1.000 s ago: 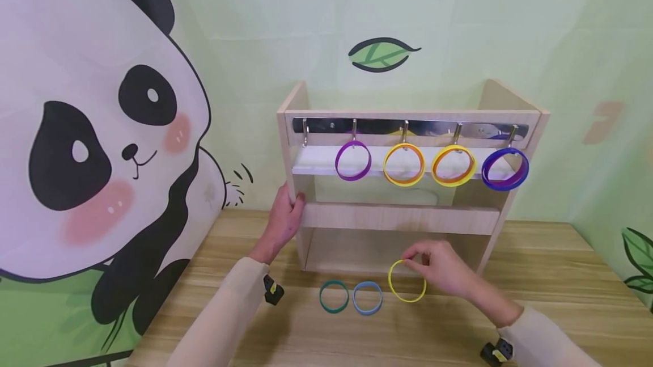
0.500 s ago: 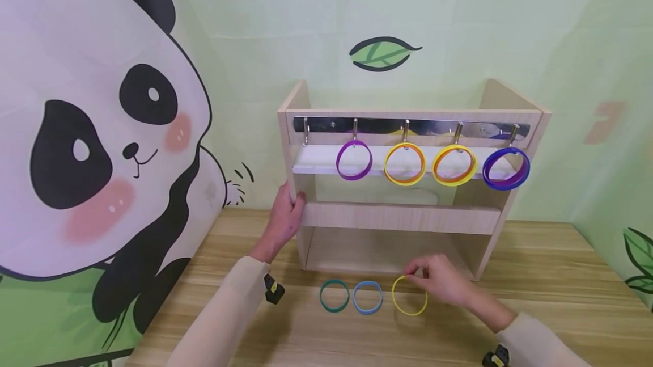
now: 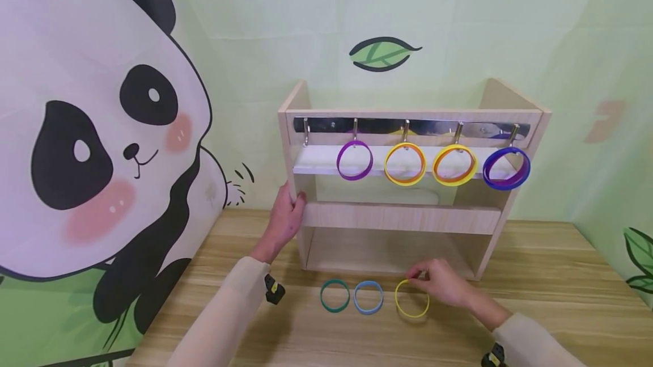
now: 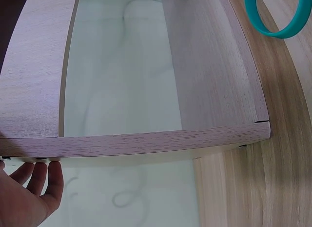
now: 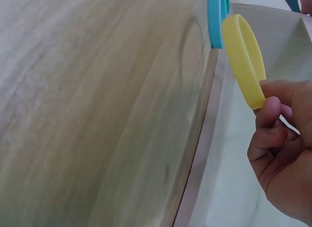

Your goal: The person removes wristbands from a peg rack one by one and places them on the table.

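My right hand [image 3: 442, 283] pinches the upper edge of a yellow wristband [image 3: 412, 315] between thumb and finger, low over the table. In the right wrist view, that yellow wristband [image 5: 243, 61] is tilted, with the fingertips at one end. To its left lie a light blue wristband [image 3: 368, 312] and a green wristband [image 3: 335, 310]. My left hand [image 3: 284, 215] holds the left side panel of a small wooden shelf [image 3: 398, 216]; in the left wrist view its fingers [image 4: 54, 180] touch the panel's outer face.
A metal hook rail [image 3: 380, 125] runs across the shelf's top. Its leftmost hook [image 3: 306, 131] is bare. Others carry a purple wristband [image 3: 340, 171], two yellow-and-orange pairs, and blue and purple bands [image 3: 506, 185]. A panda-printed backdrop stands behind the wooden table [image 3: 541, 276].
My right hand has come down and slightly right with the yellow wristband, nearer the table and in line with the other two bands. The left hand stays on the shelf.
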`<state>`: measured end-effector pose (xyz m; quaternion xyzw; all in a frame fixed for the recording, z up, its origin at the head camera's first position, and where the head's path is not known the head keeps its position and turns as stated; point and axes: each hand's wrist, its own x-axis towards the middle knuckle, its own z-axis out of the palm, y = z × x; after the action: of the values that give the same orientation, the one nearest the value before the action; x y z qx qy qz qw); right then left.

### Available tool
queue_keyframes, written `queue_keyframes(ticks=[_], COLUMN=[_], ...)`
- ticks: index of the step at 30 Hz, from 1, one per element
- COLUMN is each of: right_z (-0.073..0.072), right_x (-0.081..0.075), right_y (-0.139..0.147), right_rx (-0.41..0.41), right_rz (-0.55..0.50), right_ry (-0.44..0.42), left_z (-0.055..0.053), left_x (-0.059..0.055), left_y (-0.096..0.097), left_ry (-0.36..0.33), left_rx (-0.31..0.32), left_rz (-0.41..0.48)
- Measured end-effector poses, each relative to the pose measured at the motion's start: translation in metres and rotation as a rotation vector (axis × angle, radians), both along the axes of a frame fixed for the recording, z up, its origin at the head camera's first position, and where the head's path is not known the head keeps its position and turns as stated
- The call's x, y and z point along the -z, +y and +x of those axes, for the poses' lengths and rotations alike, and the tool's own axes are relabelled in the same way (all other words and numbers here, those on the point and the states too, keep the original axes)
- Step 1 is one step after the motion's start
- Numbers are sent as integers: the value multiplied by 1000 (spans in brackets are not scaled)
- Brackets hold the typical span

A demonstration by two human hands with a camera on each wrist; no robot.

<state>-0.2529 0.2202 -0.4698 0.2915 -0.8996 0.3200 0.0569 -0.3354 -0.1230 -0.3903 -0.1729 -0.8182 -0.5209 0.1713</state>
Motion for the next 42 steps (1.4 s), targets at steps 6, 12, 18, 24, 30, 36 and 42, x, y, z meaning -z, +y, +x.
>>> queue_keyframes(ticks=[6,12,18,24,30,36,42], right_z=[-5,-11,-14,-17,-18,-18,-19], right_x=[9,15,19,21,21,22,23], right_y=[0,-1,-1,-4,-7,-9,-10], right_rx=[-10,-14,-11,-22,-22,0,-1], right_rz=[22,47,61,86,120,122,126], right_ry=[-5,8,15,32,10,-18,-11], left_z=[1,3,2,2,3,3,2], left_x=[-1,-2,-1,-1,-2,-1,-1], left_y=[0,0,0,0,0,-1,-1], left_ry=[5,-26,-15,-3,0,6,6], left_rx=[-15,-30,-29,-22,-10,-11,0], left_rz=[-5,-8,-10,-5,-10,-20,-3])
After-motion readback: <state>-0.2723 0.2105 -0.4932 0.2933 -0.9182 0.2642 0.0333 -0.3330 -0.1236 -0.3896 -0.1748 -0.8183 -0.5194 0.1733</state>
